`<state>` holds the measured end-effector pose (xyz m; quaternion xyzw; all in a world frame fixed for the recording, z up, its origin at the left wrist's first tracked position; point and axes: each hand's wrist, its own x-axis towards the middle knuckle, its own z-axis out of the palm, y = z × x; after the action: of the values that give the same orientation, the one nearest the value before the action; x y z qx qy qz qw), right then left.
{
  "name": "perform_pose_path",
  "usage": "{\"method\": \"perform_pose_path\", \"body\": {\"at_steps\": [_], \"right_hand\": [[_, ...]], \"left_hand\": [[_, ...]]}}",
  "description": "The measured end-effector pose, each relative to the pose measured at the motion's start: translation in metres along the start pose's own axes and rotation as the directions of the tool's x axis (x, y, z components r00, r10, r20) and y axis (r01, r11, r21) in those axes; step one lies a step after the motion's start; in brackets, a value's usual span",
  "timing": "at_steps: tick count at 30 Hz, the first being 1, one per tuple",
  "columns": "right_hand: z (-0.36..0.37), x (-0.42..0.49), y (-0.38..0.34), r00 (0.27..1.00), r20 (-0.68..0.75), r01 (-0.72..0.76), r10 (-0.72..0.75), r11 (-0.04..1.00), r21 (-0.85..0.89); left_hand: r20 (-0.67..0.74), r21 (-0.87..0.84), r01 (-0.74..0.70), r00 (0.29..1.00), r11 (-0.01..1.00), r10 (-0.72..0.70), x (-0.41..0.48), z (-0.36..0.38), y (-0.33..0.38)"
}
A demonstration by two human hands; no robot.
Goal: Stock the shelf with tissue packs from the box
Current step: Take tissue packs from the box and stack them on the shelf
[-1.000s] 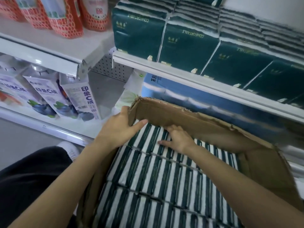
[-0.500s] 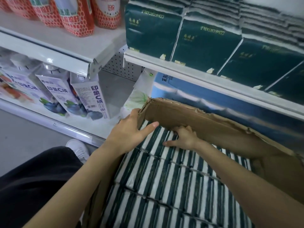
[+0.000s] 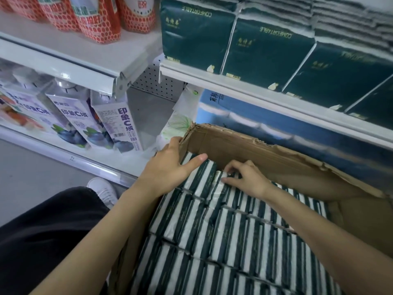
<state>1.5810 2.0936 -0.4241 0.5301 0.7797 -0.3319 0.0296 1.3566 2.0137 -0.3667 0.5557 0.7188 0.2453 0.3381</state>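
An open cardboard box (image 3: 255, 150) in front of me is packed with dark green and white striped tissue packs (image 3: 234, 235) standing on edge. My left hand (image 3: 170, 169) grips the box's far left corner, fingers outside the wall and thumb stretched over the packs. My right hand (image 3: 244, 177) is inside the box at the far row, its fingertips curled and pinching the top edge of one tissue pack (image 3: 219, 184). Above, the white shelf (image 3: 265, 96) carries a row of matching dark green tissue packs (image 3: 265, 47).
Blue tissue bundles (image 3: 265, 124) fill the lower shelf behind the box. Left of them stand purple drink cartons (image 3: 119, 122), with red honeycomb packages (image 3: 95, 18) on the shelf above. My dark trouser leg (image 3: 42, 241) and white shoe (image 3: 102, 190) are at lower left.
The view has shifted slightly toward the shelf. My right hand's fingers have curled from lying on the packs to pinching one pack's top edge. My left hand stays on the box corner.
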Motion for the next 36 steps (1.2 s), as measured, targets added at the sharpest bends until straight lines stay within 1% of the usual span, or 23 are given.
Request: {"method": "perform_pose_path", "body": {"at_steps": [3, 9, 12, 14, 16, 17, 19, 21, 22, 23, 24, 26, 28, 31, 32, 34, 36], "right_hand": [[0.003, 0.006, -0.006, 0.997, -0.059, -0.045, 0.054, 0.987, 0.153], [0.007, 0.000, -0.006, 0.986, -0.151, -0.019, 0.070, 0.949, 0.315], [0.012, -0.008, -0.010, 0.974, -0.205, -0.013, 0.092, 0.935, 0.355], [0.014, -0.014, -0.015, 0.960, -0.271, 0.024, 0.068, 0.946, 0.324], [0.012, -0.023, -0.021, 0.943, -0.334, 0.090, -0.008, 0.969, 0.231], [0.008, -0.030, -0.025, 0.934, -0.353, 0.123, -0.055, 0.978, 0.171], [0.000, -0.043, -0.029, 0.909, -0.389, 0.175, -0.146, 0.984, 0.040], [-0.012, -0.057, -0.032, 0.861, -0.467, 0.212, -0.200, 0.977, -0.026], [-0.020, -0.062, -0.034, 0.830, -0.523, 0.230, -0.195, 0.973, 0.003], [-0.030, -0.068, -0.036, 0.796, -0.581, 0.252, -0.169, 0.966, 0.065], [-0.041, -0.073, -0.039, 0.766, -0.630, 0.274, -0.131, 0.952, 0.134], [-0.061, -0.082, -0.048, 0.723, -0.690, 0.296, -0.047, 0.922, 0.248], [-0.077, -0.089, -0.058, 0.716, -0.697, 0.318, 0.038, 0.871, 0.374], [-0.095, -0.105, -0.077, 0.737, -0.661, 0.376, 0.139, 0.728, 0.573], [-0.101, -0.110, -0.083, 0.742, -0.653, 0.396, 0.150, 0.689, 0.608], [-0.115, -0.124, -0.094, 0.738, -0.661, 0.459, 0.136, 0.617, 0.639], [-0.129, -0.136, -0.099, 0.715, -0.695, 0.518, 0.080, 0.607, 0.602]], "left_hand": [[0.002, 0.007, 0.003, 1.000, 1.000, -0.003, 0.001, 0.001, -0.002], [0.013, 0.025, 0.019, 1.000, 1.000, -0.019, 0.004, 0.003, -0.003], [0.017, 0.039, 0.017, 1.000, 0.999, -0.018, 0.005, 0.005, -0.002], [0.016, 0.056, 0.024, 1.000, 0.998, -0.025, 0.006, 0.005, -0.001], [-0.004, 0.039, 0.024, 1.000, 0.999, -0.024, 0.005, 0.004, 0.004], [-0.035, 0.029, 0.003, 0.999, 1.000, -0.002, 0.003, 0.004, 0.006], [-0.146, 0.039, -0.093, 0.985, 0.995, 0.097, -0.004, 0.003, 0.009], [-0.266, 0.040, -0.205, 0.941, 0.978, 0.208, -0.015, 0.002, 0.013], [-0.316, 0.005, -0.252, 0.918, 0.968, 0.240, -0.022, 0.002, 0.015], [-0.363, -0.059, -0.282, 0.900, 0.958, 0.242, -0.029, 0.002, 0.016], [-0.398, -0.147, -0.295, 0.891, 0.944, 0.217, -0.037, 0.003, 0.019], [-0.407, -0.310, -0.301, 0.899, 0.902, 0.160, -0.056, 0.007, 0.029], [-0.400, -0.347, -0.341, 0.896, 0.874, 0.192, -0.074, 0.013, 0.043], [-0.387, -0.343, -0.420, 0.878, 0.840, 0.281, -0.090, 0.023, 0.071], [-0.391, -0.340, -0.435, 0.872, 0.834, 0.296, -0.091, 0.024, 0.080], [-0.403, -0.365, -0.430, 0.872, 0.826, 0.276, -0.090, 0.021, 0.101], [-0.416, -0.441, -0.408, 0.882, 0.800, 0.221, -0.089, 0.012, 0.124]]}}
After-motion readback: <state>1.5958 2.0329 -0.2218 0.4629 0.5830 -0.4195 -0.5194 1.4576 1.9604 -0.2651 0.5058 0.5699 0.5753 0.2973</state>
